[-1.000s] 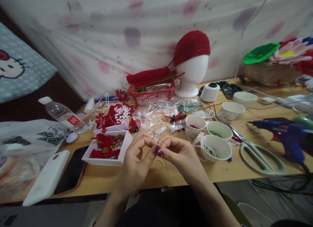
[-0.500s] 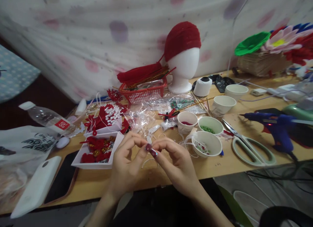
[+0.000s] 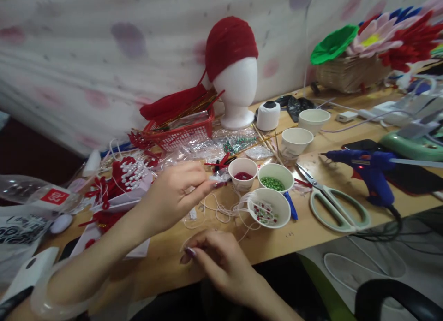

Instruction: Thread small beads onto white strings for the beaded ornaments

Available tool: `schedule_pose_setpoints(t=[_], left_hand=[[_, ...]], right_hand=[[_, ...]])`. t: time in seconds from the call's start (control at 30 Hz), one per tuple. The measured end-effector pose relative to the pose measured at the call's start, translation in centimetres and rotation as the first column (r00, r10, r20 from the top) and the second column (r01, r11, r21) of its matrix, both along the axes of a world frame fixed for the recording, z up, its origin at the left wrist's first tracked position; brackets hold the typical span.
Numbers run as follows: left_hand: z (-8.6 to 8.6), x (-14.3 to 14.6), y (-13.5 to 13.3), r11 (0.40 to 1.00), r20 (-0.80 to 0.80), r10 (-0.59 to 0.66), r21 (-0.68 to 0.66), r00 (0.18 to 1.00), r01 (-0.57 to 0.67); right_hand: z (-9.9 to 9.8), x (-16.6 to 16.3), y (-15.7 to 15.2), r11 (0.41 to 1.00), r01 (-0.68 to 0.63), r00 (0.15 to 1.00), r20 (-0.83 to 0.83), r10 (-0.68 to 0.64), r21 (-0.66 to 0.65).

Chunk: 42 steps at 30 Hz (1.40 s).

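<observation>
My left hand reaches out over the table with its fingertips pinched together just left of the paper cup of red beads. What the pinch holds is too small to make out. My right hand rests at the table's front edge, fingers curled around a thin pale thread that loops across the wood towards the cups. A cup of green beads and a cup of mixed beads stand right of my left hand. A clear bangle circles my left forearm.
Scissors and a blue glue gun lie to the right. Two empty cups, a white spool, a foam head with a red cap and a red basket stand behind. White trays of red ornaments and a bottle are on the left.
My hands have come apart: the left moved up and forward towards the red-bead cup, the right dropped to the table edge. The camera has swung right.
</observation>
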<state>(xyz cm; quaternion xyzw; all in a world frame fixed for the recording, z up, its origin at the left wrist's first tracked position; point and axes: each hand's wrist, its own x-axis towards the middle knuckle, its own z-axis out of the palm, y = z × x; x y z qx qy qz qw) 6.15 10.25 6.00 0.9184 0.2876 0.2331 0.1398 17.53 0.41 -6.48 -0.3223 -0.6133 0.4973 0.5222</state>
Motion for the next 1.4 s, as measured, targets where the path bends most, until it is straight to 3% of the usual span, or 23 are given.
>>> schedule_pose_setpoints(t=[0.1, 0.2, 0.3, 0.4, 0.57, 0.77, 0.93, 1.07, 1.13, 1.27, 1.4], left_hand=[[-0.5, 2.0, 1.7, 0.999, -0.116, -0.045, -0.012, 0.992, 0.044], [-2.3, 3.8, 2.9, 0.995, -0.219, -0.103, -0.037, 0.970, 0.097], [-4.2, 4.7, 3.8, 0.989, -0.222, -0.144, -0.005, 0.964, 0.147], [-4.9, 5.1, 4.5, 0.977, -0.247, -0.174, 0.077, 0.953, 0.198], [-4.8, 5.8, 5.8, 0.955, -0.294, -0.187, 0.169, 0.937, 0.244], [-4.8, 6.5, 7.0, 0.943, -0.265, -0.299, 0.064, 0.917, 0.326], [-1.8, 7.0, 5.9, 0.958, -0.276, -0.284, -0.038, 0.918, 0.285], [0.5, 9.9, 4.3, 0.936, -0.211, -0.347, -0.142, 0.914, 0.322], [0.3, 12.1, 4.0, 0.913, -0.316, -0.408, -0.166, 0.857, 0.373], [-1.7, 15.6, 4.1, 0.891, -0.541, -0.448, -0.206, 0.712, 0.404], [-2.8, 16.6, 4.1, 0.900, -0.585, -0.408, -0.130, 0.700, 0.416]], right_hand=[[-0.2, 0.2, 0.1, 0.998, -0.049, 0.998, 0.033, 0.050, -0.035], [-0.4, 0.3, 0.1, 0.996, -0.075, 0.995, 0.058, 0.078, -0.058], [-1.0, 0.3, 0.0, 0.991, -0.086, 0.994, 0.056, 0.092, -0.105], [-1.9, 0.0, 0.0, 0.977, -0.140, 0.987, 0.055, 0.151, -0.164], [-2.7, -0.3, 0.1, 0.964, -0.151, 0.977, 0.117, 0.180, -0.221], [-2.3, -0.8, 0.3, 0.930, -0.178, 0.964, 0.133, 0.231, -0.323], [-2.5, -1.6, 0.5, 0.928, -0.159, 0.940, 0.235, 0.247, -0.338], [-3.1, -1.7, 0.4, 0.944, -0.192, 0.942, 0.218, 0.254, -0.270], [-3.2, -1.3, 0.2, 0.949, -0.185, 0.950, 0.200, 0.239, -0.256], [-2.8, -0.5, -0.4, 0.958, -0.147, 0.964, 0.180, 0.194, -0.248], [-2.3, -0.1, -0.6, 0.963, -0.098, 0.980, 0.143, 0.137, -0.250]])
